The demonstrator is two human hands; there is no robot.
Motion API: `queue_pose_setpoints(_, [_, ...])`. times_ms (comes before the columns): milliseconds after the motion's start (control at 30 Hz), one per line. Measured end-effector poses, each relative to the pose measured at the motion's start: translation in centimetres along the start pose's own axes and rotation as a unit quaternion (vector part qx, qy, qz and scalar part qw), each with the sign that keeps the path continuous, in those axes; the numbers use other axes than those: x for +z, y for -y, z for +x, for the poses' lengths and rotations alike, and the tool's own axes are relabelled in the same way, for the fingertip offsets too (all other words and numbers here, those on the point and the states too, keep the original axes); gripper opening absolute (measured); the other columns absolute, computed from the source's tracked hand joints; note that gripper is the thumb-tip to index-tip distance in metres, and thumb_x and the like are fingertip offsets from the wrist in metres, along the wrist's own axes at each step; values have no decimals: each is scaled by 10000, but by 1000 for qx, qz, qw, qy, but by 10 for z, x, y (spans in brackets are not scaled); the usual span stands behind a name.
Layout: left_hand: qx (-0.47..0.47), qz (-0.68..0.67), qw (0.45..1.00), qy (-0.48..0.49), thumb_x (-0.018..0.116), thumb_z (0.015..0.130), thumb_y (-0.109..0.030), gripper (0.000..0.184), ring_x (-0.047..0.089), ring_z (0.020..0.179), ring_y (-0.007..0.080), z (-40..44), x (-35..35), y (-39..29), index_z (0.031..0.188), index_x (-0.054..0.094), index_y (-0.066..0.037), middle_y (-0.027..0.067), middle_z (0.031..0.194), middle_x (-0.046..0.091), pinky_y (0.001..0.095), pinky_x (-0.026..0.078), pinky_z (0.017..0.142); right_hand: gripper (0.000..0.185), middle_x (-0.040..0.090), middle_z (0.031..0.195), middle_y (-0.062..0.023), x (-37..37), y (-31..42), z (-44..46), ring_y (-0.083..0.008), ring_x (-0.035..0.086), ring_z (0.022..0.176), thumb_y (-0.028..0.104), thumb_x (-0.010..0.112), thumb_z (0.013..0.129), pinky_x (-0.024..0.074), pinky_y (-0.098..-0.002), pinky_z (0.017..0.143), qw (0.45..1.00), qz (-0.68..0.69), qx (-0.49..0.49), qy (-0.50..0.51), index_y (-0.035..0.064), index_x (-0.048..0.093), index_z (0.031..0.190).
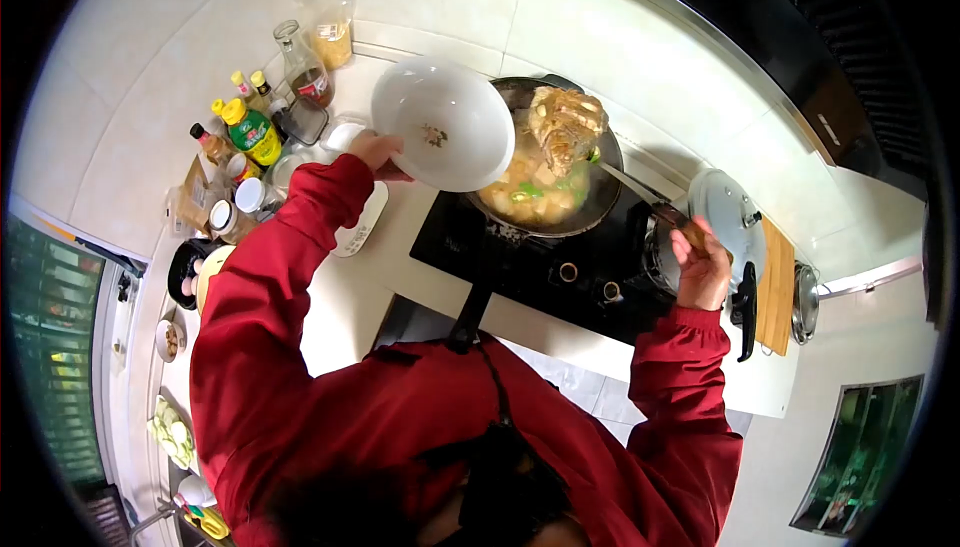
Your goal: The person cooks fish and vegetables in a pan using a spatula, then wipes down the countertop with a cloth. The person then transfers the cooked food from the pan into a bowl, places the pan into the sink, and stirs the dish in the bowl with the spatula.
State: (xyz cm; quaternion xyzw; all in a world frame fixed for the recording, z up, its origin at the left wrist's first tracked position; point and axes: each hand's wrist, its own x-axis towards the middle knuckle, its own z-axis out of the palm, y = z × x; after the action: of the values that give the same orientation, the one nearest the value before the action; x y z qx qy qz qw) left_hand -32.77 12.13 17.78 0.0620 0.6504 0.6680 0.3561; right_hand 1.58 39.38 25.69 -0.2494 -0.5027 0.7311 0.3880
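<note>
My left hand (378, 154) grips the near left rim of a large white bowl (475, 137), tilted and held beside the pan, with a few brown bits on its inner surface. My right hand (702, 269) is closed around the dark handle of a metal spatula (635, 185). A big browned chunk of food (568, 127), perhaps a fish head, rests on the spatula's hidden end, raised over the pan. Below it, the black pan (607, 209) on the stove holds pale chunks and green pieces (535, 202) in steaming liquid. The bowl overlaps the pan's left edge.
Sauce bottles (252, 132), a glass jug (305, 72) and jars (230, 217) stand at the left. A white scale-like tray (365, 227) lies below the bowl. To the right are a lidded pot (715, 212) and a wooden board (775, 287). The black stove (520, 282) has two knobs.
</note>
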Motion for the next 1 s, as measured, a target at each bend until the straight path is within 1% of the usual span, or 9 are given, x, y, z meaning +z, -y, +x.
queue_pose_setpoints(133, [87, 40, 991, 90, 464, 652, -65, 328, 570, 604, 323, 28, 19, 12, 905, 424, 140, 230, 774, 530, 336, 524, 506, 348, 511, 988, -137, 4, 22, -2, -240, 562, 764, 174, 436, 758, 480, -269, 656, 1000, -14, -12, 22, -63, 452, 1012])
queue_pose_setpoints(233, [-46, -15, 998, 49, 474, 660, -54, 326, 569, 629, 323, 23, 55, 4, 926, 419, 125, 233, 789, 530, 333, 525, 512, 360, 522, 958, -140, 12, 30, -7, -229, 567, 753, 183, 440, 757, 479, -257, 651, 999, -25, -17, 22, -66, 448, 1016])
queue_pose_setpoints(333, [134, 332, 917, 179, 471, 664, -35, 327, 568, 650, 323, 38, 76, 16, 955, 409, 100, 235, 794, 529, 338, 526, 518, 368, 539, 903, -143, 12, 25, -3, -229, 571, 736, 188, 444, 749, 478, -254, 647, 999, -16, -7, 48, -65, 448, 1016])
queue_pose_setpoints(400, [-119, -29, 990, 76, 472, 669, -39, 314, 568, 657, 322, 25, 101, 17, 953, 413, 82, 233, 795, 530, 345, 523, 525, 368, 527, 902, -155, 24, 22, -7, -237, 571, 695, 186, 454, 725, 483, -263, 612, 999, -22, 10, 25, -79, 450, 981])
queue_pose_setpoints(467, [-133, -55, 986, 81, 474, 672, -52, 286, 569, 659, 325, 23, 102, 27, 932, 433, 60, 230, 797, 533, 342, 519, 543, 370, 514, 900, -166, 29, 19, -9, -245, 570, 655, 185, 464, 701, 488, -273, 577, 999, -27, 28, -1, -92, 452, 945])
queue_pose_setpoints(567, [244, 205, 912, 258, 472, 672, -75, 278, 571, 658, 321, 31, 94, 51, 910, 440, 65, 226, 804, 537, 326, 514, 563, 354, 547, 838, -144, 29, 10, -10, -229, 575, 707, 183, 452, 726, 476, -242, 596, 997, -66, 51, 1, -58, 467, 984])
queue_pose_setpoints(633, [-86, -90, 982, 140, 466, 675, -94, 279, 576, 657, 306, 20, 103, 44, 901, 440, 68, 209, 808, 542, 305, 511, 576, 347, 545, 831, -143, 34, 13, -10, -228, 577, 690, 183, 446, 728, 478, -244, 584, 996, -82, 47, 7, -60, 471, 975])
queue_pose_setpoints(967, [-76, -122, 985, 91, 476, 646, -107, 322, 580, 646, 291, 14, 95, 53, 898, 426, 86, 189, 784, 549, 301, 512, 557, 289, 551, 690, -164, 102, 75, 15, -183, 551, 496, 179, 434, 746, 451, -233, 440, 948, -301, -38, 94, -74, 511, 863])
queue_pose_setpoints(1000, [127, 49, 979, 150, 476, 643, -101, 319, 580, 646, 291, 19, 87, 59, 892, 428, 93, 194, 774, 548, 304, 513, 555, 291, 553, 668, -132, 107, 79, 17, -162, 541, 489, 202, 436, 735, 433, -220, 435, 937, -331, -51, 100, -49, 528, 849])
